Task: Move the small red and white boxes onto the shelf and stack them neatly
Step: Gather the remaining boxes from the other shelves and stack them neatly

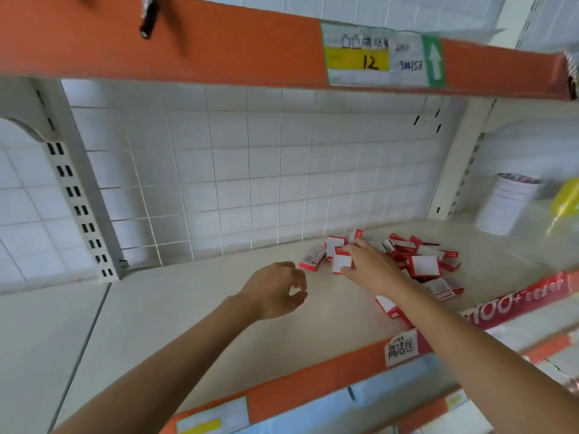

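Landmark: the loose pile of small red and white boxes (416, 261) lying on the cream shelf (188, 308); every place below is told from it.
Box count: the pile is jumbled and partly blurred, so no exact number can be given; roughly a dozen or more show, lying at all angles and overlapping.
Outlying boxes: one box (312, 259) lies flat just left of the pile; one (390, 306) lies on the near side, partly hidden under the right forearm; none are stacked.
Right hand (366, 264): one, at the left edge of the pile, fingers and thumb pinching a held box (341, 260) that stands upright with its white face toward the camera.
Left hand (275, 289): one, left of the pile and nearer the camera, above bare shelf, fingers loosely curled with thumb near the fingertips, holding nothing.
Container: one white cylindrical tub (507, 203) with a reddish top stands right of the pile and farther back; contents cannot be seen.
Yellow object (567, 198): one, beside the tub, too blurred to name.
Upper label (379, 56): on the orange rail above the pile, a yellow field with handwritten "12", a green strip with a white up arrow; other writing unclear.
Front edge label (401, 347): Chinese characters, unreadable.
Red strip (517, 300): near side, right of the pile, reads "100+".
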Motion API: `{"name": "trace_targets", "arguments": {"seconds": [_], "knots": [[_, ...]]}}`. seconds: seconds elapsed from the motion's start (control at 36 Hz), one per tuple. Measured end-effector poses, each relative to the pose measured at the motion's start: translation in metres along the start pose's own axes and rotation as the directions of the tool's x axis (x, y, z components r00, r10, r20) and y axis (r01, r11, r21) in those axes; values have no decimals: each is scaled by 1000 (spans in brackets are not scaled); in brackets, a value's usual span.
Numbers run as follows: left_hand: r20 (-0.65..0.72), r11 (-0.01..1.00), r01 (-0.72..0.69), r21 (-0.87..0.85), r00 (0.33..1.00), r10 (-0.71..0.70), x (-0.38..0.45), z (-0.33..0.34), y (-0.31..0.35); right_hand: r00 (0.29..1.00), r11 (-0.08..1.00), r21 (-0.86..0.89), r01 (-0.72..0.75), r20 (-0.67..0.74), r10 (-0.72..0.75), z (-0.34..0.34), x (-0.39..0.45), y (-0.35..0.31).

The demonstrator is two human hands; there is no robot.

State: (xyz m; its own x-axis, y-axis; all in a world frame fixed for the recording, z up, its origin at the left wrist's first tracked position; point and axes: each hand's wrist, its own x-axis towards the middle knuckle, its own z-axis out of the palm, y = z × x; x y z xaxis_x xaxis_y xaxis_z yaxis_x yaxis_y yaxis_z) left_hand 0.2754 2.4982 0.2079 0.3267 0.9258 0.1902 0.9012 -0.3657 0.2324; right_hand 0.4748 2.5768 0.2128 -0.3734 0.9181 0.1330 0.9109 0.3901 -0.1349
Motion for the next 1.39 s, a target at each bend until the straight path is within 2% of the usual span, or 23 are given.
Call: {"name": "trace_targets", "arguments": {"seconds": [0.17,0.25,0.36,0.53,0.67,0.81,0.92,1.0,1.17,1.28,1.39], "knots": [[-36,992,124,34,992,-122,-6,-3,8,998,996,-88,13,66,-8,10,29,10],[-51,975,220,29,975,-218,-18,0,11,997,997,-59,49,56,-46,16,33,7],[-55,942,336,17,941,-335,-40,3,16,973,976,-5,219,71,-219,15,32,-7],[-119,876,483,8,870,-479,-86,-4,19,895,869,265,418,42,-443,12,20,-66],[-205,804,594,13,789,-579,-149,-20,9,793,755,320,572,20,-609,12,-2,-135],[-277,710,704,-15,679,-680,-232,-41,-5,697,658,334,675,6,-717,12,-30,-218],[-294,632,775,-16,601,-744,-317,-60,-18,606,539,413,734,-39,-795,19,-65,-302],[-324,547,837,-6,515,-793,-391,-77,-25,508,435,444,784,-56,-859,27,-103,-374],[-401,334,938,90,341,-850,-538,-120,-23,278,220,474,853,-55,-959,40,-189,-514],[-412,217,972,86,233,-881,-601,-140,-17,189,131,505,853,-65,-980,42,-237,-584],[-451,182,981,67,192,-872,-643,-148,-18,125,76,515,854,-61,-990,43,-263,-628]]}}
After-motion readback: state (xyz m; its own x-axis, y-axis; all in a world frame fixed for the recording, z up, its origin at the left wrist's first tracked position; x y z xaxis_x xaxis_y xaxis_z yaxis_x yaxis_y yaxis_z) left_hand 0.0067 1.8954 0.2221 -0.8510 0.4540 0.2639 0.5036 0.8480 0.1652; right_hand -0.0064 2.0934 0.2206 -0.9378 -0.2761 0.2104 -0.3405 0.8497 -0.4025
